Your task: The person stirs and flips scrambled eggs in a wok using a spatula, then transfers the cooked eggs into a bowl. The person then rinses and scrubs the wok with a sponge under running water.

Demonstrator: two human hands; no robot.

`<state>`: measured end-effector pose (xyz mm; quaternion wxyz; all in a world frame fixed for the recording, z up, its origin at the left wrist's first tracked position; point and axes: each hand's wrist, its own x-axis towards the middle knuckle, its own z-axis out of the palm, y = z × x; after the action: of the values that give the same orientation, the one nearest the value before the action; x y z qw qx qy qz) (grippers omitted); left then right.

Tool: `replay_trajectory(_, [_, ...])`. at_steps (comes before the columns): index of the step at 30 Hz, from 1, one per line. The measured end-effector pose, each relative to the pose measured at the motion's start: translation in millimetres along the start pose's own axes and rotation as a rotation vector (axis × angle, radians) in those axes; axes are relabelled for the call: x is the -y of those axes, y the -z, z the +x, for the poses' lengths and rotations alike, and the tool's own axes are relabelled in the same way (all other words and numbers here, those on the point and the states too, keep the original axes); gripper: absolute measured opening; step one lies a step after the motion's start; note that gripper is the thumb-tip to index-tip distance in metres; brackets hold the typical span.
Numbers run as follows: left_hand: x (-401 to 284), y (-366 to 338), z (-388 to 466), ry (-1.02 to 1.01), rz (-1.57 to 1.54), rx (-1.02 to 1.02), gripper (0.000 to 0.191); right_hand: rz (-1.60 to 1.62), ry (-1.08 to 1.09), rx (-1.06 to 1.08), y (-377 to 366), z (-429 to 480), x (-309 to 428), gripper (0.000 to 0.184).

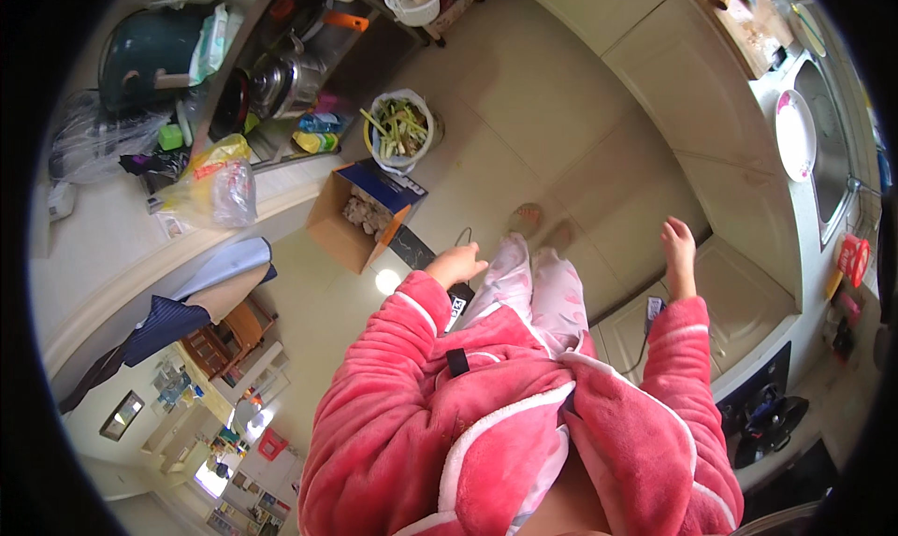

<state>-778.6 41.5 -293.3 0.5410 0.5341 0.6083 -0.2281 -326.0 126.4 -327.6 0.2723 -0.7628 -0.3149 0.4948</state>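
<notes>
My left hand [457,264] hangs in the air beside my left trouser leg, loosely curled, with nothing visible in it. Below and beyond it an open cardboard box [319,217] stands on the floor, holding crumpled greyish material. Past the box is a lined bin [422,158] filled with green vegetable scraps. My right hand [679,252] is held out on the other side, fingers slightly bent, gripping nothing visible. It is nearest the white lower cabinets [751,276], apart from them. Behind its sleeve a power strip [654,307] with a cable shows partly.
A white plate [796,136] sits at the edge of the sink [828,157] on the right counter. Farther along lies a cutting board [736,24]. To the left, a shelf holds pots [284,80], and a plastic bag [217,185] rests on the ledge. A white basket [412,1] stands at the back.
</notes>
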Motion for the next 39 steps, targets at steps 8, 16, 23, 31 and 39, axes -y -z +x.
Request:
replay_trajectory(8, [27.9, -72.7, 23.7, 0.101, -0.322, -0.114, 0.058, -0.278, -0.102, 0.401, -200.3, 23.4, -37.1, 0.026])
replay_trajectory(16, [98.7, -184.2, 10.8, 0.186, -0.512, -0.189, 0.092, -0.622, 0.232, 0.494, -467.1, 71.8, -160.1, 0.018])
replay_trajectory(23, [180.0, -150.6, 38.1, 0.29, -0.534, -0.326, 0.089, -0.91, 0.667, 0.291, -652.7, 140.8, -277.2, 0.025])
replay_trajectory(31, [233.5, -121.7, 40.9, 0.361, -0.589, -0.234, 0.09, -0.96, 0.59, 0.242, -679.0, 158.0, -324.4, 0.015])
replay_trajectory(39, [241.1, -98.6, 42.5, 0.287, -0.568, -0.096, 0.082, -0.085, 0.283, 0.258, -615.2, 38.1, -105.4, 0.018])
